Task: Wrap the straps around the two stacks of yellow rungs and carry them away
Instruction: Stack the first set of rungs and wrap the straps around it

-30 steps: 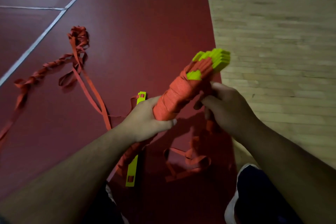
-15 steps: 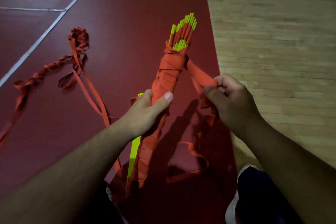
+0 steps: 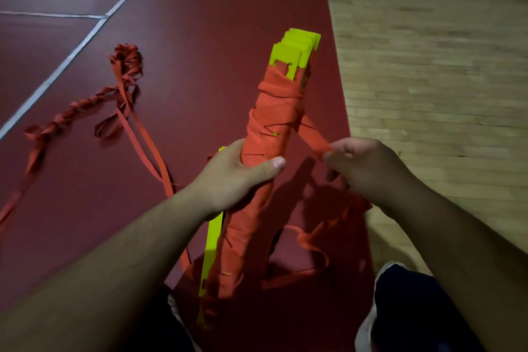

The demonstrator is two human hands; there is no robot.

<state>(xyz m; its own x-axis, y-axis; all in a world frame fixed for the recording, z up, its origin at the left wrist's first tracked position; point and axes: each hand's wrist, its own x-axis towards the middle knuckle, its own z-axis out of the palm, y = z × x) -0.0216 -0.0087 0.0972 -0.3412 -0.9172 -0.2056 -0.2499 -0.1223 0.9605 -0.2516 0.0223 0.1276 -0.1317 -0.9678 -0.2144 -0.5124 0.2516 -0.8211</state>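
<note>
Now left hand (image 3: 237,177) grips the wrapped rungs (image 3: 297,47) upright; right hand (image 3: 368,168) seemingly pinches the strap (image 3: 313,137).

Right of right hand (image 3: 368,171): bare wood floor (image 3: 428,66), open passage. Left of left hand (image 3: 234,177): loose strap tangle (image 3: 125,60) strewn over red mat (image 3: 214,8). Between hands: wrapped rung stack (image 3: 271,111), taut strap (image 3: 313,137) block. Under right hand: slack loops (image 3: 307,237).

Noted bare: left hand (image 3: 234,177), right hand (image 3: 368,168), forearms (image 3: 114,266) to frame edge. Footwear: right shoe (image 3: 405,303) dark with white sole; left shoe (image 3: 172,304) likewise (mostly hidden by the arm).
</note>
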